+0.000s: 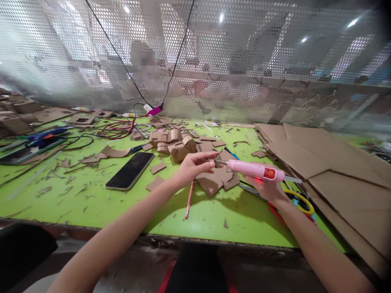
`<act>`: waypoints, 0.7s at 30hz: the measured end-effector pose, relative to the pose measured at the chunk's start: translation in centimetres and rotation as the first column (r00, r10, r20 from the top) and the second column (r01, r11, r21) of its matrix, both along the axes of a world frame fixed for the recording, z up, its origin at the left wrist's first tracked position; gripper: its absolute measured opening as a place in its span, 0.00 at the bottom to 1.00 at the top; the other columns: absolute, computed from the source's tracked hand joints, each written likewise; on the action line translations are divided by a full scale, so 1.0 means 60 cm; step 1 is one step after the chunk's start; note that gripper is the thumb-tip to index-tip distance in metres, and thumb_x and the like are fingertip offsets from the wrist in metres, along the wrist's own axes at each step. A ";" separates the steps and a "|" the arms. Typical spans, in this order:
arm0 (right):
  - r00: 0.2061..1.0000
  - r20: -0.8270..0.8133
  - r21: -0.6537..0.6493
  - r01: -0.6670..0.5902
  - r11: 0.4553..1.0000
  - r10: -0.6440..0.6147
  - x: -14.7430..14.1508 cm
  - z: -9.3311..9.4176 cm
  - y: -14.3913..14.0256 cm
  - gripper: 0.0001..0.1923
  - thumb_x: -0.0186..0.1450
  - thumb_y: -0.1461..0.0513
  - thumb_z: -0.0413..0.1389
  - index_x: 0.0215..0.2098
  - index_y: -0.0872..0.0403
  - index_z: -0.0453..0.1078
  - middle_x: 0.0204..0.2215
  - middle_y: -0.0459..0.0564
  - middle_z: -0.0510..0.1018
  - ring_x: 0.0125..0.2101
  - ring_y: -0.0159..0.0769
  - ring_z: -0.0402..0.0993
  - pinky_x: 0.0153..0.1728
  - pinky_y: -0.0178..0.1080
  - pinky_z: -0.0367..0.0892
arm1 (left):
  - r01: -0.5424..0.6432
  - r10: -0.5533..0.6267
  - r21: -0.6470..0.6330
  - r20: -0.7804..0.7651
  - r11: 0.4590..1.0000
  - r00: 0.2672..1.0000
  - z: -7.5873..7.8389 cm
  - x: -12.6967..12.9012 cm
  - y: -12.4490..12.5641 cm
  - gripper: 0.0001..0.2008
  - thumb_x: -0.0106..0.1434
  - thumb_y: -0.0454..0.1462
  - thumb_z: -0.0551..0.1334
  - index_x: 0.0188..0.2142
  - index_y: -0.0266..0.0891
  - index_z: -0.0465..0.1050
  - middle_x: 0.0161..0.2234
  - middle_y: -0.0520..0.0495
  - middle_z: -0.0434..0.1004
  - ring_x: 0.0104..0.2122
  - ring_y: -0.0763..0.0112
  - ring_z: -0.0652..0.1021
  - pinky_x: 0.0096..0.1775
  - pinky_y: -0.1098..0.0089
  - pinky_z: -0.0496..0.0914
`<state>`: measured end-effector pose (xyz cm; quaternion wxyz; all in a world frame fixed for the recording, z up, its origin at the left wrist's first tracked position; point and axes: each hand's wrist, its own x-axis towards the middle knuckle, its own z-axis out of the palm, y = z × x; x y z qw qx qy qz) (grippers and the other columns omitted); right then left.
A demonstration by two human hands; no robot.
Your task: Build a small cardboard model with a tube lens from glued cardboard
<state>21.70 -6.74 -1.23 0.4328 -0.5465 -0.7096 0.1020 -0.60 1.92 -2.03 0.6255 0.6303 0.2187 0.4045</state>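
My left hand (195, 166) pinches a small cardboard piece (218, 161) between thumb and fingers. Wrapped round the handle of a pink hot glue gun (250, 167) is my right hand (267, 188); the gun points left. Its metal nozzle meets the cardboard piece, and a glue stick sticks out of its rear. Under both hands lie flat cardboard scraps (210, 183) and a pencil (190, 199). Just beyond my left hand sits a cluster of shaped cardboard parts (177, 146). Scissors with yellow handles (301, 200) lie beneath my right forearm, partly hidden.
A black phone (130, 171) lies left of my left forearm. Stacked cardboard sheets (345, 162) cover the right side. A blue glue gun (45, 136), red cables (117, 129) and a purple power adapter (155, 110) are farther back. A perforated metal screen (195, 49) stands behind the green table (122, 207).
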 end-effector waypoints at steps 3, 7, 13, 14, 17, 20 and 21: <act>0.998 -0.053 -0.019 0.014 1.000 -0.015 -0.004 0.006 -0.002 0.08 0.54 0.63 0.56 0.18 0.50 0.64 0.15 0.44 0.71 0.19 0.35 0.67 0.19 0.36 0.61 | 0.002 -0.002 -0.005 0.011 1.000 1.000 -0.001 0.000 0.001 0.23 0.50 0.42 0.71 0.46 0.39 0.77 0.40 0.43 0.80 0.35 0.68 0.78 0.33 0.71 0.75; 0.996 -0.088 -0.009 -0.003 1.000 0.002 -0.008 0.010 -0.004 0.12 0.54 0.62 0.57 0.15 0.50 0.61 0.13 0.43 0.68 0.16 0.32 0.62 0.17 0.35 0.58 | -0.008 0.008 -0.005 0.008 1.000 1.000 -0.001 0.000 0.002 0.23 0.50 0.42 0.70 0.46 0.40 0.77 0.38 0.44 0.80 0.34 0.69 0.78 0.33 0.72 0.75; 0.998 -0.048 0.010 -0.045 0.999 0.046 -0.009 0.010 -0.005 0.05 0.57 0.63 0.56 0.26 0.50 0.73 0.22 0.46 0.78 0.22 0.34 0.70 0.21 0.35 0.63 | -0.035 0.035 0.001 -0.008 0.999 0.999 0.002 0.000 0.001 0.24 0.49 0.44 0.70 0.45 0.38 0.77 0.38 0.43 0.80 0.35 0.68 0.78 0.32 0.72 0.75; 0.999 -0.032 0.016 -0.030 0.999 0.031 -0.010 0.010 -0.005 0.05 0.57 0.63 0.56 0.26 0.51 0.74 0.22 0.46 0.77 0.22 0.34 0.70 0.21 0.35 0.62 | -0.038 0.038 0.005 -0.013 0.999 0.999 0.002 0.000 0.001 0.24 0.49 0.44 0.70 0.45 0.38 0.77 0.38 0.43 0.80 0.35 0.67 0.79 0.32 0.72 0.75; 1.000 0.005 0.017 -0.003 1.000 0.003 -0.010 0.009 -0.006 0.07 0.58 0.61 0.56 0.22 0.51 0.72 0.17 0.45 0.74 0.19 0.33 0.67 0.19 0.35 0.60 | -0.049 0.050 0.024 -0.032 0.999 0.998 0.004 0.000 0.002 0.25 0.49 0.45 0.70 0.46 0.39 0.77 0.39 0.42 0.80 0.35 0.66 0.79 0.31 0.72 0.75; 1.000 0.018 0.005 -0.004 1.000 0.004 -0.010 0.009 -0.006 0.07 0.58 0.61 0.55 0.23 0.52 0.71 0.18 0.46 0.74 0.20 0.33 0.67 0.20 0.35 0.60 | -0.060 0.061 0.037 -0.032 0.998 0.998 0.004 -0.001 0.003 0.24 0.49 0.45 0.70 0.46 0.39 0.76 0.39 0.43 0.80 0.33 0.69 0.78 0.31 0.72 0.74; 1.000 0.019 0.004 0.000 1.000 0.000 -0.010 0.009 -0.006 0.07 0.58 0.62 0.55 0.23 0.52 0.71 0.18 0.46 0.74 0.21 0.33 0.68 0.21 0.35 0.61 | -0.063 0.064 0.039 -0.030 0.997 0.998 0.004 -0.001 0.003 0.24 0.49 0.44 0.70 0.46 0.39 0.76 0.40 0.43 0.80 0.33 0.70 0.77 0.31 0.72 0.74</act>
